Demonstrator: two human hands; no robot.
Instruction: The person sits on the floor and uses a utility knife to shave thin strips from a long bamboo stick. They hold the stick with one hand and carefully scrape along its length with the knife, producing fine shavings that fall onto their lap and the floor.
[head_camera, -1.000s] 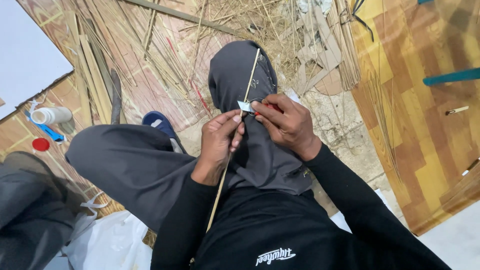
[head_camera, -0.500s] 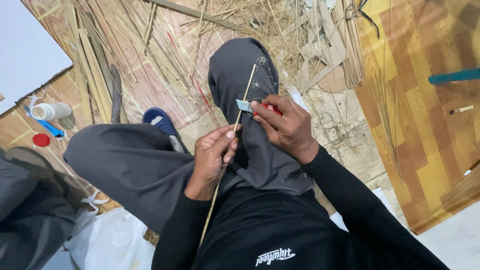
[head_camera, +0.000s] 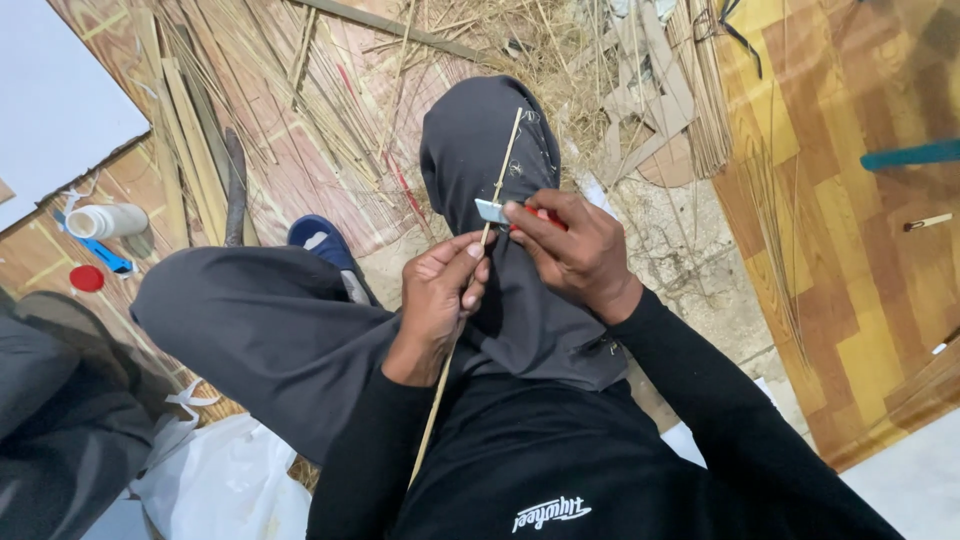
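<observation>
Both grips close on one thin strip (head_camera: 497, 178): the left hand (head_camera: 440, 295) pinches it between thumb and fingers, while the right hand (head_camera: 580, 250), just above that grip, presses a small red-handled blade (head_camera: 492, 210) against it. Beyond the grips the strip runs free over the raised knee (head_camera: 480, 140); below them it slants past the wrist toward the torso. It is pale tan, straight and slender. Cut strips and straw (head_camera: 330, 110) litter the floor (head_camera: 860, 250) around, with a white bottle (head_camera: 105, 220) well off left.
</observation>
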